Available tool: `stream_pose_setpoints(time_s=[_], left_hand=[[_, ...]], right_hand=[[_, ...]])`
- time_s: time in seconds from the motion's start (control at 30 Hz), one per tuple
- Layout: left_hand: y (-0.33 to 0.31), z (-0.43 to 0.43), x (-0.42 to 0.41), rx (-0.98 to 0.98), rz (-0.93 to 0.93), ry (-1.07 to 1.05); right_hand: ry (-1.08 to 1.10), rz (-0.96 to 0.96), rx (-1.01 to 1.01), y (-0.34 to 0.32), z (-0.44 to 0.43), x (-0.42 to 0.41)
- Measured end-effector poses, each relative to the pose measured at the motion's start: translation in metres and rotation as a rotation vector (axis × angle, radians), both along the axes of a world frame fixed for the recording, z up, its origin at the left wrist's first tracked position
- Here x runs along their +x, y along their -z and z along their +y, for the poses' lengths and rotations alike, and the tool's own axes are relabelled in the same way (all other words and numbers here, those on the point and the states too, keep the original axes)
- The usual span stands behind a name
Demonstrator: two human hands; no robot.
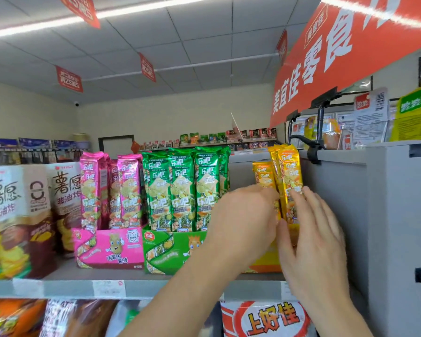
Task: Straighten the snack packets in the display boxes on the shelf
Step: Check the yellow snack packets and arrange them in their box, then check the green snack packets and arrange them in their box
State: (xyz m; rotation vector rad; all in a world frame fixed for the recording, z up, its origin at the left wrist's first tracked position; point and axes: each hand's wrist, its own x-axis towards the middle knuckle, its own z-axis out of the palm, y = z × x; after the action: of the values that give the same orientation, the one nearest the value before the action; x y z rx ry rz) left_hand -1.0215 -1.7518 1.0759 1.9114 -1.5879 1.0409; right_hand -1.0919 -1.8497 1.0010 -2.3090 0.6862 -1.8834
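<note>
Three display boxes stand side by side on the shelf: a pink box (pixel 112 249), a green box (pixel 165 251) and a yellow box (pixel 265 263), mostly hidden behind my hands. Tall pink packets (pixel 129 188) and green packets (pixel 182 190) stand upright in theirs. Yellow packets (pixel 288 171) stand at the right end; one shorter-looking yellow packet (pixel 263 173) sits lower to their left. My left hand (pixel 243 220) reaches in from the left and touches the yellow packets with its fingertips. My right hand (pixel 314 237) lies flat, fingers straight, against the front of the tall yellow packets.
Large brown chip bags (pixel 17 215) fill the shelf's left part. A grey shelf end panel (pixel 387 215) rises just right of the yellow packets. Price labels run along the shelf edge (pixel 107 288). More snack bags (pixel 265 319) lie on the shelf below. A red banner (pixel 338 57) hangs overhead.
</note>
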Motion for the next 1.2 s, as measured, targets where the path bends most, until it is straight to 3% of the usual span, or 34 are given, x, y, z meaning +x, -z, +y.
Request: stream_pose_setpoints(time_s=[0.1, 0.23, 0.43, 0.53, 0.7, 0.93, 1.07, 1.2], left_hand=[[0.003, 0.037, 0.007, -0.214, -0.167, 0.152], [-0.021, 0.069, 0.046, -0.356, -0.233, 0.032], [-0.076, 0.086, 0.098, 0.172, -0.078, -0.161], [-0.078, 0.086, 0.110, 0.266, -0.107, -0.250], [-0.068, 0.095, 0.125, 0.150, -0.197, -0.192], [-0.079, 0.096, 0.138, 0.187, -0.242, -0.151], [-0.087, 0.082, 0.133, 0.262, -0.092, -0.080], [-0.085, 0.084, 0.137, 0.267, -0.056, -0.046]], right_hand=[[-0.155, -0.118, -0.120, -0.001, 0.013, -0.002], [-0.391, -0.059, -0.054, -0.019, 0.037, 0.007], [-0.642, 0.278, 0.322, -0.068, 0.052, 0.049], [-0.613, 0.383, 0.458, -0.079, 0.054, 0.070], [-0.516, 0.248, 0.375, -0.066, 0.056, 0.080], [-0.586, 0.237, 0.382, -0.063, 0.053, 0.079], [-0.459, 0.340, 0.204, -0.061, 0.067, 0.075], [-0.331, 0.319, 0.115, -0.058, 0.076, 0.077]])
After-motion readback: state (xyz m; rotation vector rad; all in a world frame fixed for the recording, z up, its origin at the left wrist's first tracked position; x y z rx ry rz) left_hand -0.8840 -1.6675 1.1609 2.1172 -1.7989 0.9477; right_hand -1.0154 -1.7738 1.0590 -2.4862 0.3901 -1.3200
